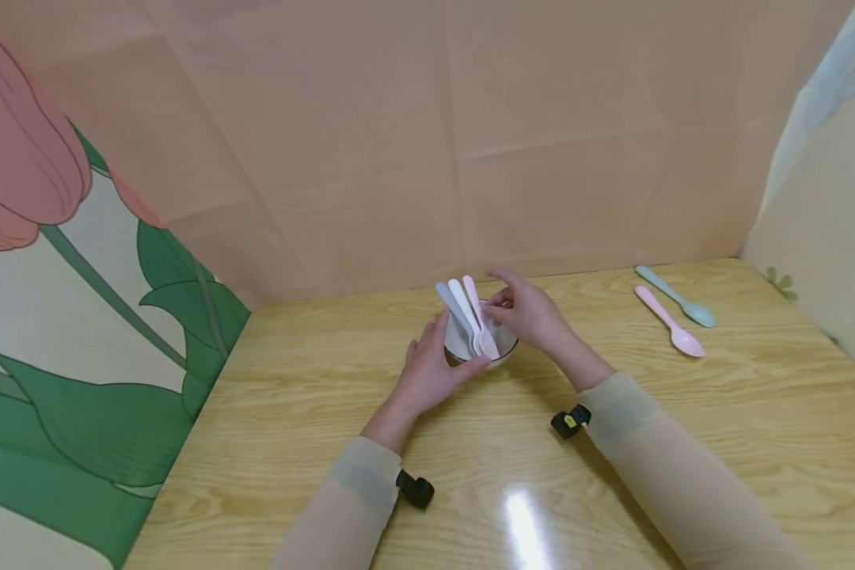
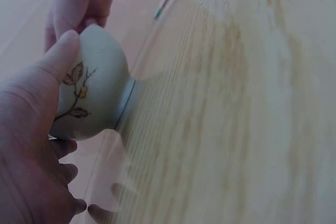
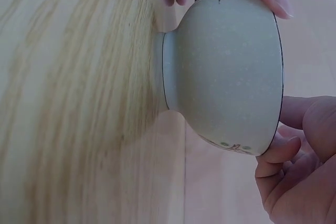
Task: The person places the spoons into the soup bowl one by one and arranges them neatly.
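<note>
Left hand (image 1: 427, 368) grips the near side of a sprig-patterned ceramic bowl (image 3: 226, 66) while the right hand (image 1: 530, 313) pinches its rim opposite. The bowl stands upright on a wood-grain worktop (image 1: 292, 412), with a grey-blue spoon (image 1: 450, 302), a white spoon (image 1: 463, 301) and a speckled pink spoon (image 1: 473, 299) leaning inside, handles up. Well to the right, a pale green spoon (image 1: 673, 295) and a plain pink spoon (image 1: 668, 321) lie side by side. Behind hangs a peach-coloured cloth (image 1: 363, 142).
</note>
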`<state>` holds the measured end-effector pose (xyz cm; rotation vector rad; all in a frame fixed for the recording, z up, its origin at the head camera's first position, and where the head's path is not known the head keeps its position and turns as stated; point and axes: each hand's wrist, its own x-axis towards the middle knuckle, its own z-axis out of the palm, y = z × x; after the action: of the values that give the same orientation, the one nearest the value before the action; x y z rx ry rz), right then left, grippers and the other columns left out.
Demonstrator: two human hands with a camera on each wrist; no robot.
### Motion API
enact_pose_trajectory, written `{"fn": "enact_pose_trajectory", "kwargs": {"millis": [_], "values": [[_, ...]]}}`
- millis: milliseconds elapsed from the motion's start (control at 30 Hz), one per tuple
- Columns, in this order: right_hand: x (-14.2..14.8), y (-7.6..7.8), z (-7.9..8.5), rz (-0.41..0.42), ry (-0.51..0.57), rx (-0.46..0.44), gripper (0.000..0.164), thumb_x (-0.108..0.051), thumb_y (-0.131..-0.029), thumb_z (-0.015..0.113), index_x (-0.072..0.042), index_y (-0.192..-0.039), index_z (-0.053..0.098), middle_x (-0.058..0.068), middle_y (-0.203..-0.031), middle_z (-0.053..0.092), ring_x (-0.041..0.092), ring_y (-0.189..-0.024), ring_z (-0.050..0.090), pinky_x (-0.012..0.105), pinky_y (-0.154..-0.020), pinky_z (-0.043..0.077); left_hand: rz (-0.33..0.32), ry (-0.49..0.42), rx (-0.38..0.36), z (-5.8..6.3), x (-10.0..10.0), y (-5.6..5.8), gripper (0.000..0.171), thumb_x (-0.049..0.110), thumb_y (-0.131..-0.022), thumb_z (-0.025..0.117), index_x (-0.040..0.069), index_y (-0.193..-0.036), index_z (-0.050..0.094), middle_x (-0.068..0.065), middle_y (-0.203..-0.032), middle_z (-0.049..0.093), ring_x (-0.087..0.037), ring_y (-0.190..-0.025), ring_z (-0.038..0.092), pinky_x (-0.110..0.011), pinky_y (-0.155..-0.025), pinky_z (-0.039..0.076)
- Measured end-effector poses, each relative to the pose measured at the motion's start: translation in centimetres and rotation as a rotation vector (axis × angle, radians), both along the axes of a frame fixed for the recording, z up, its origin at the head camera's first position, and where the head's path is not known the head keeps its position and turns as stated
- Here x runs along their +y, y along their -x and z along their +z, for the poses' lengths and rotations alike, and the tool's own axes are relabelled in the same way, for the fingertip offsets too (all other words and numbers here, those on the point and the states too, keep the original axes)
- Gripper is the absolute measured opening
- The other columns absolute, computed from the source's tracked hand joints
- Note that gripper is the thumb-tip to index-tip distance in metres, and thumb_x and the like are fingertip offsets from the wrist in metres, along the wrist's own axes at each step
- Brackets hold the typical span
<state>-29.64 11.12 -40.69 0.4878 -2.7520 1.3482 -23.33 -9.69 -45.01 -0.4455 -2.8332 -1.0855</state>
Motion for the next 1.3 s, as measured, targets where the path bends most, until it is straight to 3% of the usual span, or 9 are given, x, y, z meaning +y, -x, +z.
{"fn": "enact_pose_trajectory", "kwargs": {"millis": [433, 867, 1300], "values": [[-0.2, -0.4, 0.5, 0.012, -0.022, -0.009, 0.058, -0.016, -0.095, 0.072, -0.019, -0.147, 0.048, 0.006, -0.104, 0.073, 0.020, -0.081, 0.070, 0.037, -0.070, 0.055, 0.005, 0.010, -0.022, 0.1, -0.1, 0.0, 0.107, 0.079, -0.081, 0.059, 0.030, -0.163, 0.010, 0.000, -0.159, 0.033, -0.019, -0.142, 0.038, -0.066, -0.115, 0.013], [0.1, -0.5, 0.7, 0.022, -0.002, -0.001, 0.056, -0.017, -0.095, 0.072, -0.020, -0.147, 0.050, 0.006, -0.106, 0.074, 0.020, -0.081, 0.071, 0.038, -0.070, 0.055, -0.012, -0.017, 0.005, 0.2, 0.0, 0.0, 0.104, 0.072, -0.084, 0.064, 0.027, -0.163, 0.013, -0.002, -0.158, 0.036, -0.019, -0.143, 0.036, -0.069, -0.113, 0.014], [1.8, -0.4, 1.5, -0.032, 0.020, 0.018, 0.056, -0.022, -0.098, 0.070, -0.017, -0.149, 0.048, 0.007, -0.113, 0.071, 0.025, -0.087, 0.070, 0.039, -0.072, 0.055, -0.012, -0.025, 0.017, 0.2, -0.1, 0.0, 0.105, 0.072, -0.083, 0.066, 0.026, -0.162, 0.016, -0.002, -0.155, 0.040, -0.019, -0.141, 0.037, -0.067, -0.113, 0.015]]}}
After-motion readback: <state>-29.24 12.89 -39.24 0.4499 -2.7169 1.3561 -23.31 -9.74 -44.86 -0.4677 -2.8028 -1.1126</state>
